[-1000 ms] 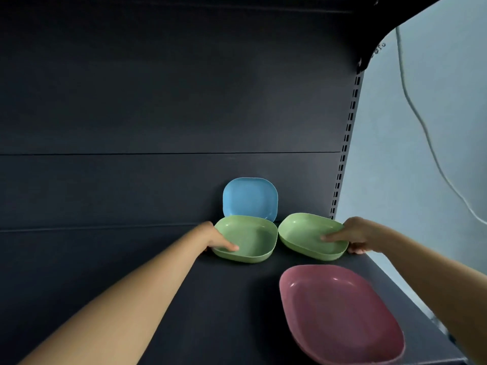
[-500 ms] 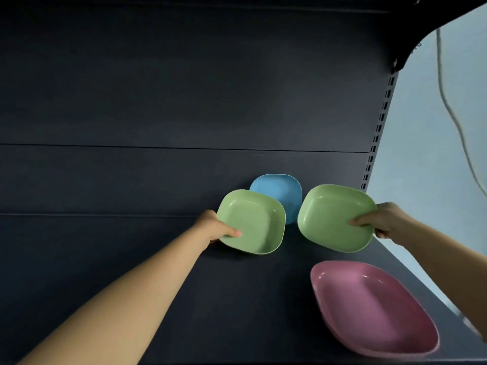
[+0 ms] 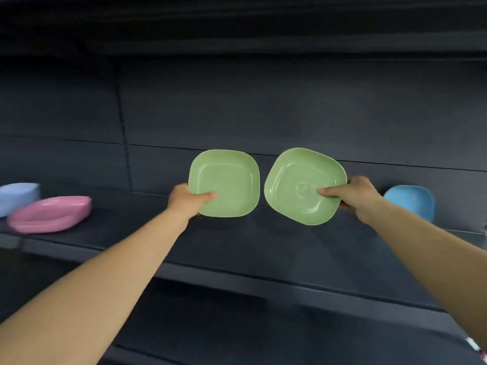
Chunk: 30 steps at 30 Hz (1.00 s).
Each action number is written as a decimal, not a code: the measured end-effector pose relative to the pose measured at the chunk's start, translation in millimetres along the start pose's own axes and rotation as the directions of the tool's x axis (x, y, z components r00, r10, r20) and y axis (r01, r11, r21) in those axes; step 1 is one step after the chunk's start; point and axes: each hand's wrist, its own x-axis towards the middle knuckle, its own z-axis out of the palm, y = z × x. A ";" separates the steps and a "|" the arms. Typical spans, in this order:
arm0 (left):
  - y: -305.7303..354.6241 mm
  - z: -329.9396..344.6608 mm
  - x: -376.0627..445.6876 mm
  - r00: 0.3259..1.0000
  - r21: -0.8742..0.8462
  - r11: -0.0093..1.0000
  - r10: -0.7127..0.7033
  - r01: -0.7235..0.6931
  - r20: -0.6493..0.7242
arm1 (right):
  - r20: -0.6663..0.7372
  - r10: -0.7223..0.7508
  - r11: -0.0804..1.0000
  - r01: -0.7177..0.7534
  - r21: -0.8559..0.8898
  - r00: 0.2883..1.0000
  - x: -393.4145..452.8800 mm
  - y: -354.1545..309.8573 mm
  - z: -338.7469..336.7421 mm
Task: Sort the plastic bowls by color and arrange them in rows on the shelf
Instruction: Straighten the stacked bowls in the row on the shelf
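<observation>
Green bowls, two of them, held up side by side above the dark shelf (image 3: 237,248), insides tipped toward the camera; left green bowl (image 3: 228,180) pinched at its lower left rim by the left hand (image 3: 185,201), thumb laid across the inside, remaining fingers hidden behind the bowl; right green bowl (image 3: 300,184) gripped at its right rim by the right hand (image 3: 354,197), thumb pressed on the inside, other fingers curled behind; rims of the two nearly meeting, a narrow gap between them, the right one turned slightly askew; both lifted clear of the shelf surface, in front of its dark back panel (image 3: 290,106); blue bowl (image 3: 411,200) leaning upright against that panel at the shelf's right end, just past the right hand; pink bowl (image 3: 50,213) resting on the shelf far to the left, blurred; pale blue bowl (image 3: 17,196) just behind it at the left edge, also blurred; bare forearms reaching in from below.
</observation>
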 end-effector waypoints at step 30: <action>-99.0 -894.2 174.8 0.749 -0.042 0.998 0.008 -0.047 -0.662 | 0.574 -0.145 0.977 0.023 0.214 0.806 -128.4 -228.2 954.9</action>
